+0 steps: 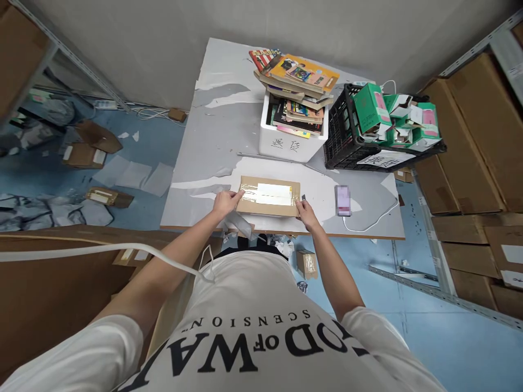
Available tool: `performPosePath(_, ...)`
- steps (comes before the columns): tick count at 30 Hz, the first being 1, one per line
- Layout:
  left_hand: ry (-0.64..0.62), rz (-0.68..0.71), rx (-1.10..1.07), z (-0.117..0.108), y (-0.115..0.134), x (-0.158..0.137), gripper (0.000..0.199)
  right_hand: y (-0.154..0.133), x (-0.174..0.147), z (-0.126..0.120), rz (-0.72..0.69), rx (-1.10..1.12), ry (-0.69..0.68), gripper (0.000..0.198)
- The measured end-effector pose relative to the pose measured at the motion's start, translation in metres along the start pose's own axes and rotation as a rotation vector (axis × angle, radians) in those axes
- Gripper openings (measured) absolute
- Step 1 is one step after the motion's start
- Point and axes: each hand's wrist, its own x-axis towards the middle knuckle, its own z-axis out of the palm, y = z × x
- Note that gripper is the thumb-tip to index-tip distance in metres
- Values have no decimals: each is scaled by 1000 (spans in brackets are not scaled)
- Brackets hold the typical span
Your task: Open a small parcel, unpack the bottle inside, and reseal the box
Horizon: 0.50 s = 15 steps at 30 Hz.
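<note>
A flat brown cardboard box (265, 209) with a white label and clear tape lies near the front edge of the table (220, 130). My left hand (226, 203) is closed on its left end, fingertips at the taped edge. At the lower right corner, my right hand (306, 214) grips the same box with its fingers bent. A small dark piece (303, 197) shows just above the right fingertips; I cannot make out what it is. Below my left hand a greyish strip (240, 223) hangs over the table edge.
Behind the box stands a white bin (288, 144) piled with books (306, 73). To its right, a black crate (347, 147) holds green boxes (371, 109). A phone (343, 200) with a white cable lies right. Shelves with cartons (469, 141) flank the right side; boxes litter the floor.
</note>
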Motion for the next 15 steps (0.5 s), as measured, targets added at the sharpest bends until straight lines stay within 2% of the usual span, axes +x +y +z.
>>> performPosePath(3, -5, -15, -53, 1, -3, 1, 58, 2, -2, 1, 94, 114, -22, 48)
performPosePath(7, -22, -50, -320, 8, -21, 0, 53, 16, -7, 2, 62, 198, 12, 46)
performPosePath(10, -72, -49, -477, 14, -43, -4, 47, 36, -10, 2, 9, 163, 55, 41)
performPosePath(13, -196, 18, -474, 22, -59, -13, 64, 55, -12, 6, -24, 84, -2, 59)
performPosePath(15, -222, 19, -450, 29, -62, -19, 62, 62, -12, 12, -26, 51, -66, 64)
